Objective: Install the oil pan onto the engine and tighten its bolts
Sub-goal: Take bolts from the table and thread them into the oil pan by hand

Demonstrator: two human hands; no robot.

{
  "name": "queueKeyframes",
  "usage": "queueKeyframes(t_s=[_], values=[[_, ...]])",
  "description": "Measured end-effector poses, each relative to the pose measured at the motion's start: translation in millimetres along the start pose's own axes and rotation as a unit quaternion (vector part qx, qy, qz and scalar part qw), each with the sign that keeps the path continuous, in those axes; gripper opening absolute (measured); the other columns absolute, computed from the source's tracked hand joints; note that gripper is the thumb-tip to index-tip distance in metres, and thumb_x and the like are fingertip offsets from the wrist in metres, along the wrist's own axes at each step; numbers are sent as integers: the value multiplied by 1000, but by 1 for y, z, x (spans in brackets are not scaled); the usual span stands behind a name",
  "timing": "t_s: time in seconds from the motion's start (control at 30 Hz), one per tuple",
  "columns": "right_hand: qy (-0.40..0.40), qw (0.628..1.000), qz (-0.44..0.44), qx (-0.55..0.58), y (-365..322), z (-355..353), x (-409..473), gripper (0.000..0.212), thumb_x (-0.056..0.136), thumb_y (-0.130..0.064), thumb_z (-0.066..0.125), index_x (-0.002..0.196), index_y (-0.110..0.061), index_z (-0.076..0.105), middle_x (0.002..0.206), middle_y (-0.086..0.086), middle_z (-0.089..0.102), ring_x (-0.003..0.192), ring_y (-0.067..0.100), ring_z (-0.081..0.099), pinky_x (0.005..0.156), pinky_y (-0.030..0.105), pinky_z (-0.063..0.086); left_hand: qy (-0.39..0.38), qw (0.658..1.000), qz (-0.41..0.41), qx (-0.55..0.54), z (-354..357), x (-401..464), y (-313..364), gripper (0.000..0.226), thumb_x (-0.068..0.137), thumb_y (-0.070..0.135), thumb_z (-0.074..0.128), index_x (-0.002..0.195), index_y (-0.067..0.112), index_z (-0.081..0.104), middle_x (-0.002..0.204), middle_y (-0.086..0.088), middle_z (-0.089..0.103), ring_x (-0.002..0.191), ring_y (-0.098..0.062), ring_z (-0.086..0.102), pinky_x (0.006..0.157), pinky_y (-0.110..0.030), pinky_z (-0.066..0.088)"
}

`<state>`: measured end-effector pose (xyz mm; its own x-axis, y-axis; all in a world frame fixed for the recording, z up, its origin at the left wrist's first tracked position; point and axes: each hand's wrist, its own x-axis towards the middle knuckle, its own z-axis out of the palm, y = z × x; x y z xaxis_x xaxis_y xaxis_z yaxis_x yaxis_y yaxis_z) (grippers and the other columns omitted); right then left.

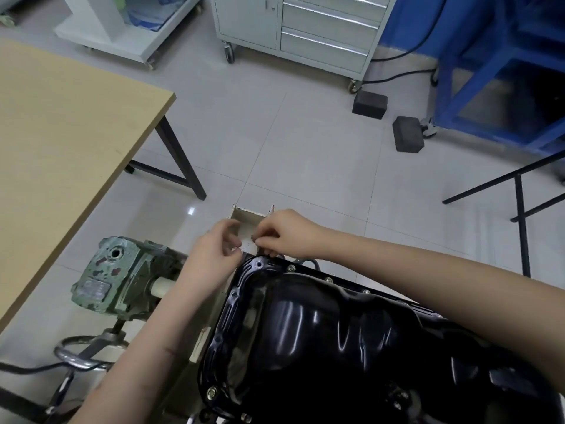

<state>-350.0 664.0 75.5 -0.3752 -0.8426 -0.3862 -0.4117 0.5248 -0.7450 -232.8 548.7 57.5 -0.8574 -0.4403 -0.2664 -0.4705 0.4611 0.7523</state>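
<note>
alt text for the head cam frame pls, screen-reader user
Both hands meet at the far corner of a glossy black oil pan, the right hand pinching a small dark part, likely a bolt, over a small box, the left hand beside it. Some bolts already sit in the flange.

Both hands at oil pan far corner, r. hand pinching small part

— Inspector: Supporting surface?
— Assistant: A pale tiled floor. Two dark blocks lie on it near the castors of a grey drawer cabinet.
— Inspector: Other items standing there?
— Assistant: A wooden table on black legs at left, a blue frame at right, a black cable trailing between.
</note>
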Motion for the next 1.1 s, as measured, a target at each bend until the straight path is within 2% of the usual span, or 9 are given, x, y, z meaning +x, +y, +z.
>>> queueKeyframes(t_s=[0.07, 0.17, 0.3, 0.43, 0.57, 0.83, 0.9, 1.1], values=[[-14, 998, -27, -60, 3, 3, 0, 15, 89, -9, 55, 95, -1, 67, 90, 13, 69, 73, 13, 56, 61, 13, 36, -7, 1000, -23, 17, 0, 0, -5, 29, 79, 4, 58, 104, 18, 58, 73, 12, 57, 65, -6, 52, 59, -10, 37], [-28, 990, -54, -126, 6, 8, 2, 18, 90, -14, 55, 99, -3, 66, 98, 10, 67, 88, 19, 57, 68, 18, 31, -56, 996, -51, 39, 2, -2, -8, 19, 80, 7, 60, 96, 16, 62, 71, 12, 59, 75, -14, 55, 65, -19, 40], [-40, 982, -65, -173, 8, 8, 6, 17, 89, -11, 53, 99, -2, 64, 99, 11, 66, 93, 23, 58, 66, 17, 29, -127, 984, -92, 79, 6, -5, -10, 16, 83, 20, 64, 97, 12, 65, 89, -2, 64, 88, -19, 59, 76, -28, 44], [-70, 965, -89, -235, 7, 9, 5, 17, 90, -13, 51, 102, -4, 59, 99, 12, 64, 95, 25, 55, 71, 24, 33, -144, 981, -128, -6, 6, -8, -13, 15, 84, 15, 63, 94, 4, 67, 81, -11, 65, 72, -22, 58, 70, -33, 47], [-98, 949, -107, -281, 3, 9, 4, 16, 90, -13, 48, 101, -4, 56, 103, 14, 60, 98, 27, 53, 78, 33, 39, -148, 976, -150, -46, 3, -5, -15, 13, 86, 13, 62, 90, 2, 68, 78, -16, 65, 69, -21, 54, 69, -33, 44], [-133, 901, -178, -373, -5, 11, 11, 20, 93, -14, 45, 107, -4, 54, 108, 13, 58, 104, 27, 50, 80, 31, 34, -155, 971, -160, -84, 2, -4, -15, 15, 88, 8, 59, 88, -5, 65, 73, -16, 58, 65, -22, 49, 61, -29, 40], [-130, 903, -172, -373, -2, 7, 12, 20, 92, -13, 44, 106, -3, 54, 107, 13, 58, 103, 27, 50, 79, 31, 35, -158, 970, -163, -91, 3, -4, -15, 13, 88, 8, 58, 89, -3, 65, 73, -15, 58, 65, -23, 49, 58, -27, 41], [-137, 938, -119, -294, 1, 4, 9, 16, 88, -9, 51, 100, -3, 60, 101, 14, 63, 98, 27, 54, 77, 30, 36, -163, 967, -164, -107, 3, -6, -16, 13, 89, 8, 56, 92, -1, 65, 75, -14, 60, 67, -23, 51, 57, -27, 40]])
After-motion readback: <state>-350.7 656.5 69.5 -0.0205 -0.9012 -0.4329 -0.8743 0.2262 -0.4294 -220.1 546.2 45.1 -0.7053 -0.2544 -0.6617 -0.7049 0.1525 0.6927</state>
